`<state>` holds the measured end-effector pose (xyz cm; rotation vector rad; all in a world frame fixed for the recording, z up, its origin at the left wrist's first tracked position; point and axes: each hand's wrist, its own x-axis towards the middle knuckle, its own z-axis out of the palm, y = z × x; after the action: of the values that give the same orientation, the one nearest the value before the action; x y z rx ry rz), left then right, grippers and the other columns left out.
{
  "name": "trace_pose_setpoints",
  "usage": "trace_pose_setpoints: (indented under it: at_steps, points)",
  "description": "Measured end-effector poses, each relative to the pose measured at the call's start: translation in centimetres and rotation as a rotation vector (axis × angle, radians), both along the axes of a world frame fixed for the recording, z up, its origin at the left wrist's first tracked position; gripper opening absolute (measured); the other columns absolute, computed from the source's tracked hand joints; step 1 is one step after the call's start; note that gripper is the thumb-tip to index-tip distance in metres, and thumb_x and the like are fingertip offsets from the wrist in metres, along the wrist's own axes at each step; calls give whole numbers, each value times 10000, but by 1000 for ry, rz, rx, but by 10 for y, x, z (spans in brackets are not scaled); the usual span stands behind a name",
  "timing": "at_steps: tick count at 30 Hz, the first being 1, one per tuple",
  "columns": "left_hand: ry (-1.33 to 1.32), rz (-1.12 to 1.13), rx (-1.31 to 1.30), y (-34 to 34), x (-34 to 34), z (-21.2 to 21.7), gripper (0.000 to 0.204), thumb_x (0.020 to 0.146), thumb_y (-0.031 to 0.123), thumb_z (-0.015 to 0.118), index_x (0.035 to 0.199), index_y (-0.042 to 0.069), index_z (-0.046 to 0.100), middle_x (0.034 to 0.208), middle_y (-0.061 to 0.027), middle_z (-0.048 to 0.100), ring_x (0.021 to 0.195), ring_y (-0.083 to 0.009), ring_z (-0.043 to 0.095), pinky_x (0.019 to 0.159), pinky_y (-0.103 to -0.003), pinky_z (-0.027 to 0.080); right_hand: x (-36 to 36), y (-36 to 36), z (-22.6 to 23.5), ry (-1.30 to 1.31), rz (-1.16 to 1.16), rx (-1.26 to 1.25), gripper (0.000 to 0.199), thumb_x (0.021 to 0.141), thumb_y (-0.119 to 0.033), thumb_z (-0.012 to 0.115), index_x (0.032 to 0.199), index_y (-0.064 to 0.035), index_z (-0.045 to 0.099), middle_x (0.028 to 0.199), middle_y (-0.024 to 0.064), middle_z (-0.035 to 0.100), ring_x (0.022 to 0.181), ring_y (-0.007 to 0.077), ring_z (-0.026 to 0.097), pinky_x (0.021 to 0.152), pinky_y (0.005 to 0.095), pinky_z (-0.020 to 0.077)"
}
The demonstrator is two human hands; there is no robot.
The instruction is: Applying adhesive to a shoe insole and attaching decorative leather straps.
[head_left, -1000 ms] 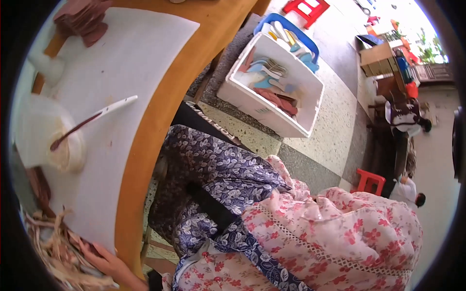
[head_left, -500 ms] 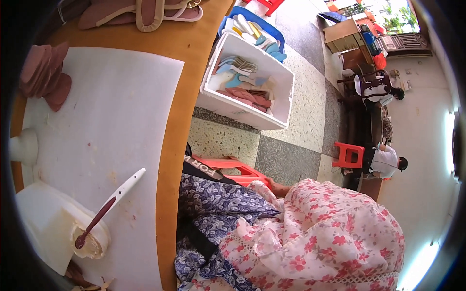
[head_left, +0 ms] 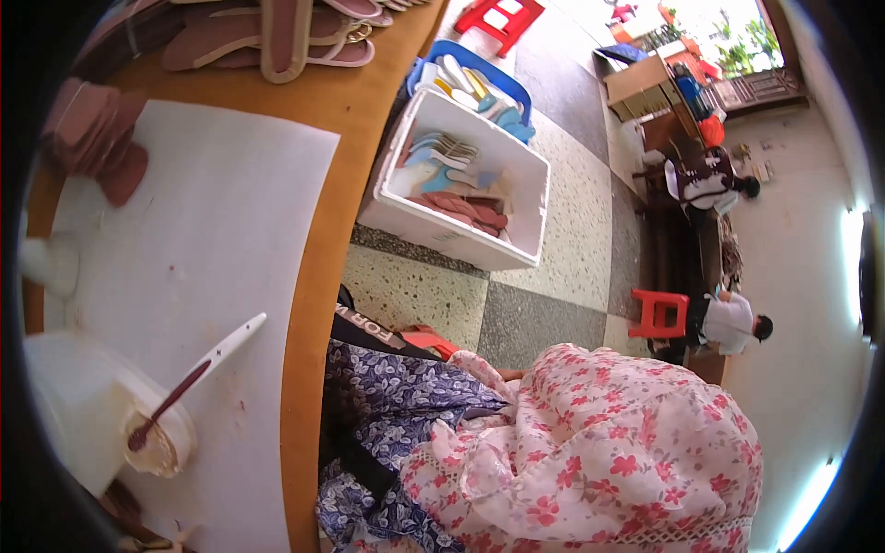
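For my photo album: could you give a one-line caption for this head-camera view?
White-handled brush resting in a round glue cup on a paper-covered wooden table, white bin of shoe insoles on the floor.

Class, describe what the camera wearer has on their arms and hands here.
Neither hand shows. A loose pink sleeve printed with red flowers and edged with white lace fills the lower right; blue-and-white floral cloth lies beside it.

A speckled terrazzo floor (head_left: 572,230) runs to the far right, where daylight pours through a doorway (head_left: 737,46). Red plastic stools (head_left: 658,313) stand near cardboard boxes (head_left: 636,83). A curved wooden table (head_left: 323,276) fills the left.
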<state>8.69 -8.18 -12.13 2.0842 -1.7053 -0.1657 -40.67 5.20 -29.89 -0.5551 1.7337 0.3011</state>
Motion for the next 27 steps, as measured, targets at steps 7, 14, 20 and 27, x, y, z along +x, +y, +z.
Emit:
trace_pose_setpoints:
  at_steps: [7, 14, 20, 27]
  points:
    - [-94, 83, -85, 64, 49, -19, 390, 1012, 98, 426, 1373, -50, 434, 1391, -254, 459, 1280, -360, 458, 1096, -410, 337, -33, -2, -46, -209, 289, -161, 748, 857, -379, 701, 1483, -171, 349, 1203, 206, 614, 1151, 325, 598, 792, 481, 592]
    - [-85, 127, -135, 38, 29, -37, 396, 971, 125, 480, 1344, -4, 462, 1344, -232, 479, 1252, -391, 455, 1039, -445, 372, -63, -65, -60, -262, 329, -119, 731, 884, -333, 690, 1503, -246, 311, 970, 136, 701, 797, 213, 706, 601, 366, 600]
    - [-113, 122, -201, 39, 36, -41, 398, 961, 165, 503, 1326, 9, 478, 1319, -222, 500, 1226, -395, 472, 1020, -444, 393, -39, -178, 16, -240, 261, -862, 563, 899, -254, 696, 1384, -52, 493, 826, 25, 676, 710, 81, 617, 599, 246, 503]
    - [-34, 117, -295, 41, 32, -43, 380, 935, 195, 545, 1267, 13, 517, 1291, -217, 516, 1197, -395, 493, 996, -441, 419, 26, -236, 115, -253, 373, -1408, 397, 919, -104, 634, 1305, -36, 572, 904, 41, 670, 835, 97, 609, 754, 252, 507]
